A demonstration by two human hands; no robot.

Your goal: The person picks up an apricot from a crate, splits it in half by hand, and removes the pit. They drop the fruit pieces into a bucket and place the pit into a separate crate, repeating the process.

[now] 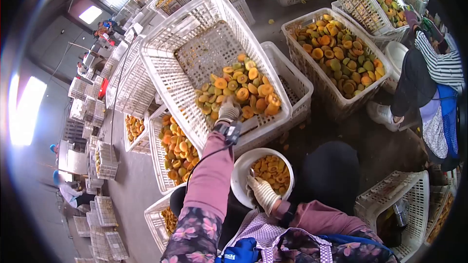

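Note:
My left hand (229, 111), in a pale glove with a dark device at the wrist, reaches into a tilted white plastic crate (163, 51). Its fingers are curled at a heap of halved apricots (248, 85) in the crate's near end; what they hold is hidden. My right hand (262, 191), in a striped glove, is at the left inner side of a white bucket (239, 165). Orange apricot pieces (273, 170) lie in that bucket. The right fingers look closed and point down toward the rim, and I cannot make out what is in them.
Another crate (304, 98) stands beneath the tilted one. A crate full of apricot halves (336, 53) is at the right, near a seated person in a striped sleeve (438, 58). More filled crates (173, 146) stand at the left. Stacked crates and other people are farther off.

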